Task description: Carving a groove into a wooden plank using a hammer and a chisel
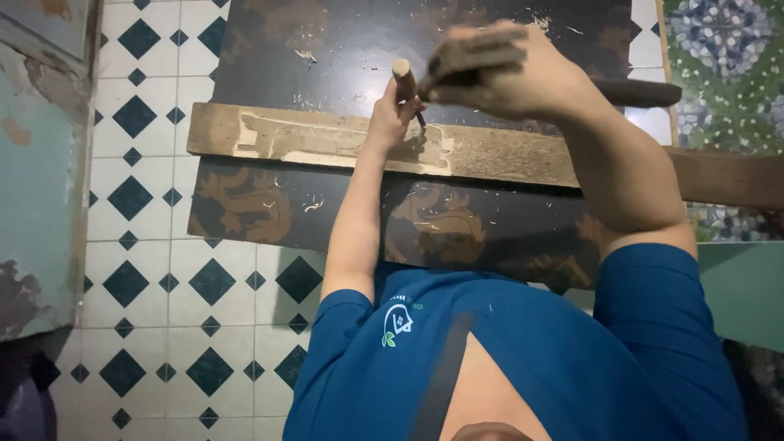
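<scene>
So the view looks straight down over the person's chest, blue t-shirt (pixel 523 359) filling the bottom of the shot. Both arms reach out over a long wooden plank (pixel 327 139) that lies across a dark board (pixel 343 49) with faded brownish patterns on it. That board sits on a floor of white tiles with dark diamond shapes (pixel 163 204).

The left hand (pixel 390 114) has its grip closed around a chisel (pixel 404 82) with a round wooden handle, held nearly upright with the blade end down on the plank, roughly at the plank's middle. The thin metal part just shows below the fingers, touching the wood.

The right hand (pixel 506 73) is up above it, a bit blurred, grip wrapped tight around a dark wooden mallet (pixel 637 92). One long dark end sticks out to the right of the fist, and the other end sits just beside the chisel's top. Can't tell if the two are actually touching.

The plank has pale carved-out areas along its left half, where the fresh wood shows lighter than the weathered surface. Little wood chips (pixel 306 55) are scattered over the dark board on both sides of the plank.

Off to the left is a worn teal wall (pixel 41 163) with peeling paint, and in the top right corner a patterned mosaic surface (pixel 727 57) in green and blue.
</scene>
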